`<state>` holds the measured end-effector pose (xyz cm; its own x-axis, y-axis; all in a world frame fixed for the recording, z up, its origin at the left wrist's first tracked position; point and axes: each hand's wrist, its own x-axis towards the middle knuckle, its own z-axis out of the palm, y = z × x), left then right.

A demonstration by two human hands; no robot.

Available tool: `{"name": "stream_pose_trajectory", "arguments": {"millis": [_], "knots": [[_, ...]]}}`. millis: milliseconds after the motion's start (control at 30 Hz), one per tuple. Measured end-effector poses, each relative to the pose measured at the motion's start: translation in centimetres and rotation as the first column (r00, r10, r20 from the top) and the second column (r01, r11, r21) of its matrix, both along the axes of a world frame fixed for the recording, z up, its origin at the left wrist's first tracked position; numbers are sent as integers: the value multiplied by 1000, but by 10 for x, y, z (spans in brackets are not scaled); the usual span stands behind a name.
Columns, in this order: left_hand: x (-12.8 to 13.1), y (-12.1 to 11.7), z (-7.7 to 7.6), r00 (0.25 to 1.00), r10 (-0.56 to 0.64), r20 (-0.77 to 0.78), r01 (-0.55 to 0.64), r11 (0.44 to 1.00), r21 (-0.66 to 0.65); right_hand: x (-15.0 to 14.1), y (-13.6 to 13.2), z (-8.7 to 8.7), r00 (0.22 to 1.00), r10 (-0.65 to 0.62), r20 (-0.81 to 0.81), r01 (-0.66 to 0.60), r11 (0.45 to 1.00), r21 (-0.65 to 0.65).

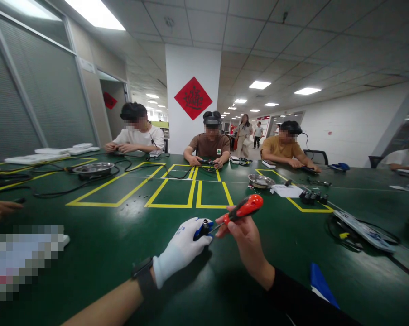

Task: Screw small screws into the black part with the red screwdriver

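My left hand (182, 244), in a white glove with blue fingertips, grips a small black part with a silver metal cylinder (205, 224) on top. What kind of part it is, I cannot make out. Bare, my right hand (247, 240) holds a screwdriver (245, 208) by its red and black handle. The screwdriver slants down to the left, its thin shaft reaching the side of the black part. My gloved fingers hide where the tip ends. Both hands are just above the green table (132, 253).
Yellow tape rectangles (170, 206) mark the table. Two metal bowls (260, 181) (93, 169) stand farther back. Several black parts (313, 198) sit at right, near a white power strip (363, 231) with cables. A blue cloth item (321, 285) lies front right. Several people sit around the table.
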<state>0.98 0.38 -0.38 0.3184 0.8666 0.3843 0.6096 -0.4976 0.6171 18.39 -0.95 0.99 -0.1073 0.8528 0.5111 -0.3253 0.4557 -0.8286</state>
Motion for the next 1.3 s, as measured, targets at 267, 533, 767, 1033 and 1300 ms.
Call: {"name": "stream_pose_trajectory", "arguments": {"millis": [267, 533, 767, 1033, 1300], "knots": [[-1, 2, -4, 1000, 18, 19, -18, 1000, -4, 1, 2, 1, 990, -138, 16, 138, 990, 11], [-3, 3, -7, 998, 35, -45, -36, 999, -22, 10, 5, 4, 935, -326, -136, 332, 943, 22], [-6, 10, -15, 979, 167, -113, -169, 986, -9, 11, 5, 5, 873, -417, -253, 427, 904, -18], [-12, 16, -21, 987, 107, -122, -109, 994, -15, 11, 4, 5, 860, -442, -254, 451, 892, -23], [-17, 20, -20, 984, 102, -144, -104, 994, -10, 12, 13, 1, 897, -399, -188, 407, 913, 2]]}}
